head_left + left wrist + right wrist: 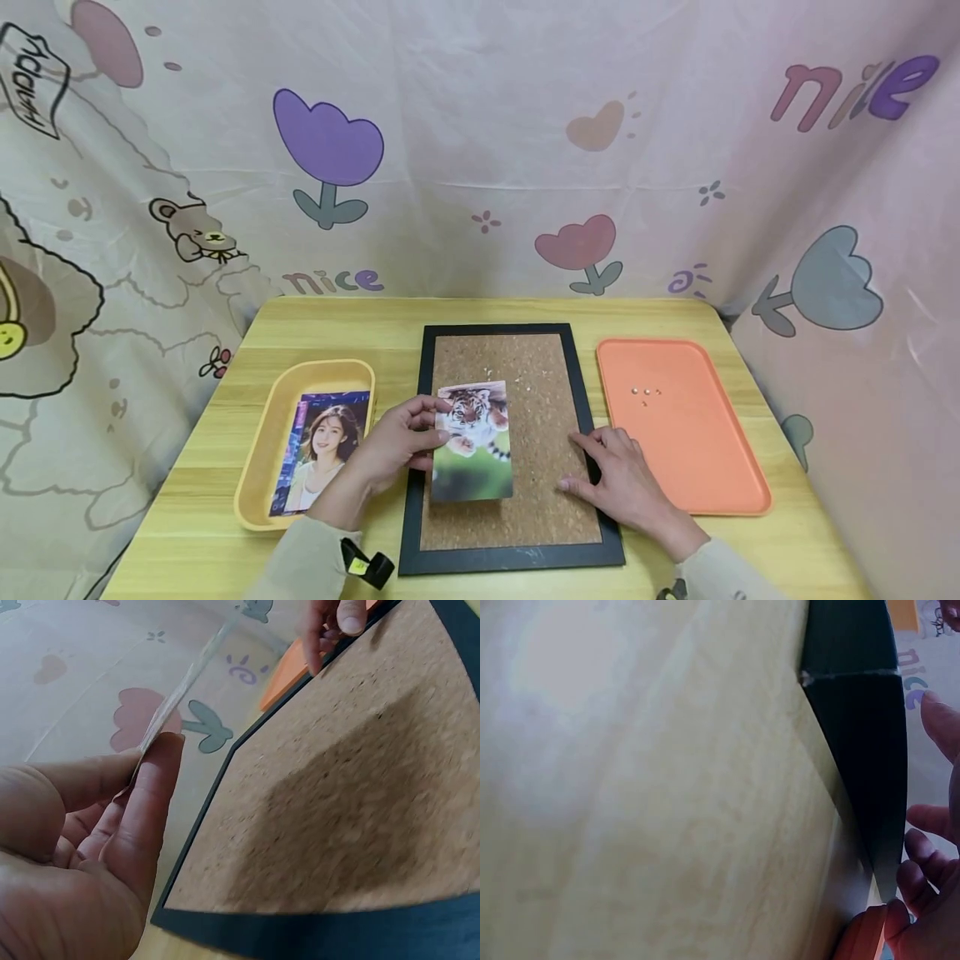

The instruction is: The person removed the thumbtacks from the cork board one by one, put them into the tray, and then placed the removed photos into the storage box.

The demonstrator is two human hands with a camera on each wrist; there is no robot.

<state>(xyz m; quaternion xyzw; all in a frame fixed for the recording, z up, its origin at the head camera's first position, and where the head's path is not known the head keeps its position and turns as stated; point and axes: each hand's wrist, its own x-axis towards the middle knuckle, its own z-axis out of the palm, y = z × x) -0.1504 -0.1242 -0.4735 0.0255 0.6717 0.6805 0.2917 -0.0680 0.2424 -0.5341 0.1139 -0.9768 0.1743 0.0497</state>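
Observation:
My left hand (390,446) pinches the left edge of a tiger photo card (476,475) between thumb and fingers. The card is held over the left-middle part of a black-framed cork board (543,475), and in the left wrist view the card (184,686) appears edge-on, raised above the cork. At the board's right side, my right hand (626,483) has its thumb and index finger extended over the frame and cork edge, holding nothing. Several small shiny bits (527,377) lie on the upper cork; their kind is too small to tell.
A yellow basket (251,492) on the left holds photo cards (330,458), the top one showing a person. To the right lies an orange tray (697,467) with several tiny pin-like pieces (647,392). A printed curtain (465,125) hangs behind the wooden table (202,500).

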